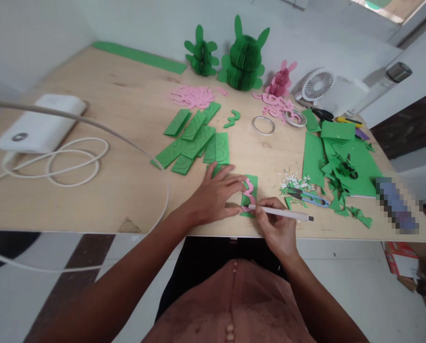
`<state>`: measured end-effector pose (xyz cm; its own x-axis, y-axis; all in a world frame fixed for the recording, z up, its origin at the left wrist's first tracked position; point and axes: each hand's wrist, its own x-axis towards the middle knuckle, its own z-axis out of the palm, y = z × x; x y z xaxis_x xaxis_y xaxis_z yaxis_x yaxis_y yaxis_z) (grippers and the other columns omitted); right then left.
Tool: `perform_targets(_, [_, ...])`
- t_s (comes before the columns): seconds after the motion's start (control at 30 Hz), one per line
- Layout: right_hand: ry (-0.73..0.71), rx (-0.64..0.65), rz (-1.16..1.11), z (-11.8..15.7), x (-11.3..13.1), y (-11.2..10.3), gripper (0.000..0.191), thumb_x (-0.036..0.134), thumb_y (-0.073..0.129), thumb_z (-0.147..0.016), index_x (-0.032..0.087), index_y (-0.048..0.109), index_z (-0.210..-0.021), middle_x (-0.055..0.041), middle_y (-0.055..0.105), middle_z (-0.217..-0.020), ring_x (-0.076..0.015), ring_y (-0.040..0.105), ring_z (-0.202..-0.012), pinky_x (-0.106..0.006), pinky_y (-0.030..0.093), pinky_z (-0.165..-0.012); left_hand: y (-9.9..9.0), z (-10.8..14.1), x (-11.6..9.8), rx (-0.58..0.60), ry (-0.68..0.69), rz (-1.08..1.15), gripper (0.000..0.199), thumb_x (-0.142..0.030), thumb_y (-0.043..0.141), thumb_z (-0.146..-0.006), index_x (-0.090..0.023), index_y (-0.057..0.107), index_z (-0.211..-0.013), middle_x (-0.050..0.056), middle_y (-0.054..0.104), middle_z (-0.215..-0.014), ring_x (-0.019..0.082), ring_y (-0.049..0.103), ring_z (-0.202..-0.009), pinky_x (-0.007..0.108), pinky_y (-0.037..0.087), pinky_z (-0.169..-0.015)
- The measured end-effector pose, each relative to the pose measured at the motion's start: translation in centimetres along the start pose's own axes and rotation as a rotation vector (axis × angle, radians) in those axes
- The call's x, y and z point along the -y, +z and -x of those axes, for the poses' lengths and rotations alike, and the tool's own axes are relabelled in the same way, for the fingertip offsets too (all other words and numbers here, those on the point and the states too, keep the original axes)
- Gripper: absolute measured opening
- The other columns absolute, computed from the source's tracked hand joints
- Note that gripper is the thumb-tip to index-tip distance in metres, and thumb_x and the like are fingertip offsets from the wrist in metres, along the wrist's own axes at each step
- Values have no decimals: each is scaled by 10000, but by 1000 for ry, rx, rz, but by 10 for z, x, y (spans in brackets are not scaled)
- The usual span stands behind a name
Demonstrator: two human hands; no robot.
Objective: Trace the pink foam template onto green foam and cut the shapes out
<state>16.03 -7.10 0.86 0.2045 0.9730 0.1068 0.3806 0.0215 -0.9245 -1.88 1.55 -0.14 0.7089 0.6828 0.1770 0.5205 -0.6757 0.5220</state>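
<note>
Tracing appears under way: on the bench (91,205), the pink template (250,187) is pressed onto green card (255,181) from nine o'clock by the spread left hand (215,199); the pen (288,212) is pinched by the right hand (280,233) at four o'clock. Steady pressure seems needed.

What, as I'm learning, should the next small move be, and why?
Probably guide the pen along the pink cutout: its tip is at the cutout's lower end, the left hand is at the cutout's edge, and nearby green strips bear curved lines.
</note>
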Motion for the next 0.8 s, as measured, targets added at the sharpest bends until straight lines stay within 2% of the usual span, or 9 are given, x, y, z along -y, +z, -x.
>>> perform_targets(0.47, [-21, 17, -14, 0, 1, 4, 61, 262, 603, -848, 219, 618, -807, -15, 687, -730, -173, 633, -661, -287, 512, -601, -1, 0, -1, 3, -12, 1, 289, -371, 678, -791, -269, 631, -1057, 32, 578, -1394, 343, 320, -1401, 595, 76, -1144])
perform_targets(0.8, [-9, -24, 42, 1, 0, -1, 87, 263, 606, -837, 210, 610, -768, -1, 644, -677, -158, 591, -611, -262, 475, -553, 0, 0, 0, -5, -3, -6, 298, -395, 682, -798, -268, 633, -1064, 31, 584, -1388, 344, 327, -1399, 594, 74, -1148])
